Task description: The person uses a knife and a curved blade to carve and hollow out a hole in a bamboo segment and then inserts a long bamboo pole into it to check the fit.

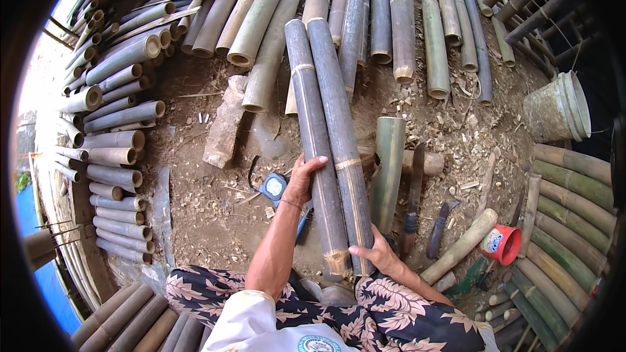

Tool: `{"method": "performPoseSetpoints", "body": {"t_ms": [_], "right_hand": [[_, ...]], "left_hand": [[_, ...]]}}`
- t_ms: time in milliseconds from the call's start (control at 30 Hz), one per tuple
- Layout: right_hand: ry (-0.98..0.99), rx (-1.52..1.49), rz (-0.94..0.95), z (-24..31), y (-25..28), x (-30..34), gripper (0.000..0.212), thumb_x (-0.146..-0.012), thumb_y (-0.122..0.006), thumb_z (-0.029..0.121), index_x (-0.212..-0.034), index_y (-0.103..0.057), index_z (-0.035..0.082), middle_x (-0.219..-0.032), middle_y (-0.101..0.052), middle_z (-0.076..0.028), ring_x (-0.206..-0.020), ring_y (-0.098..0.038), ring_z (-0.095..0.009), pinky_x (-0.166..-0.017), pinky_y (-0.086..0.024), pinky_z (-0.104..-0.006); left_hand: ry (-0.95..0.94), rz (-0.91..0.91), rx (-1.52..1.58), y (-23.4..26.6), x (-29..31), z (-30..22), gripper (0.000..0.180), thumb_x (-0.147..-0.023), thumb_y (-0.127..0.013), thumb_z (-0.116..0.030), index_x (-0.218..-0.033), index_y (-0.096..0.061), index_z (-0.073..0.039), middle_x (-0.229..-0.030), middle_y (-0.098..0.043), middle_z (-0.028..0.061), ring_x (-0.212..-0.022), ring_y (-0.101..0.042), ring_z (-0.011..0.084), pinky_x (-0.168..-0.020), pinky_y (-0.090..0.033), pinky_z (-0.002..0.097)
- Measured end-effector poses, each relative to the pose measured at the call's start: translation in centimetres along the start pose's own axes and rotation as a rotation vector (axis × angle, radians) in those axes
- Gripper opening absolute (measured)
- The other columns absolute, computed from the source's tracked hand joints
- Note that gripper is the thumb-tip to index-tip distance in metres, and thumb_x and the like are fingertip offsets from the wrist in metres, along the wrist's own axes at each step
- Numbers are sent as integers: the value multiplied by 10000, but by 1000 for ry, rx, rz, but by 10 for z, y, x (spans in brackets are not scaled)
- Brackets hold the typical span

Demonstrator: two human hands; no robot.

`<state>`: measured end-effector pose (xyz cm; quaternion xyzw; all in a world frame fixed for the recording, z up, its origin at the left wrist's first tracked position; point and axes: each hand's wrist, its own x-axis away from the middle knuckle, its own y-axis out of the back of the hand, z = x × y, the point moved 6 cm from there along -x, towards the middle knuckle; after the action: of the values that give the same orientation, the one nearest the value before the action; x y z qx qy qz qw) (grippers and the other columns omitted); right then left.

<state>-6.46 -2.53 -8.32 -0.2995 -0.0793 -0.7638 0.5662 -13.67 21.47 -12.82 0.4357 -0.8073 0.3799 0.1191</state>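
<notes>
Two long dark-grey bamboo poles lie side by side on the dirt in front of me, the left pole [314,137] and the right pole [340,130]. My left hand [302,179] rests flat on the left pole about halfway along it. My right hand [375,253] grips the near end of the right pole. A greener, shorter bamboo piece [389,166] lies just right of the pair.
A blue tape measure [274,187] lies left of my left hand. Two knives [413,202] [440,218] lie at the right, near a red cup [502,243] and a pale bamboo piece [460,246]. A grey bucket [557,109] stands far right. Stacked bamboo surrounds the dirt patch [208,215].
</notes>
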Motion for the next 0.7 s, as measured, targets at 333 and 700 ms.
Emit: {"method": "performPoseSetpoints", "body": {"t_ms": [333,700], "right_hand": [[179,192,-262,79,47,-66,759,-725,-772,405,-1249,-517,-81,-1089,-645,-202,-940,-641,-279,-873,-529,-390],[387,282,-55,86,-1,-75,1230,-719,-699,730,-1474,-211,-110,-1436,-391,-334,-1347,-413,-416,-1132,-346,-447]], "left_hand": [[-25,22,-89,-1,12,0,589,-747,-750,-173,-1239,-478,1,-925,-661,134,-785,-674,223,-708,-593,373],[-540,-172,-270,-36,40,-48,813,-777,-761,-293,-1398,-361,43,-1186,-574,175,-970,-621,204,-832,-538,330]]}}
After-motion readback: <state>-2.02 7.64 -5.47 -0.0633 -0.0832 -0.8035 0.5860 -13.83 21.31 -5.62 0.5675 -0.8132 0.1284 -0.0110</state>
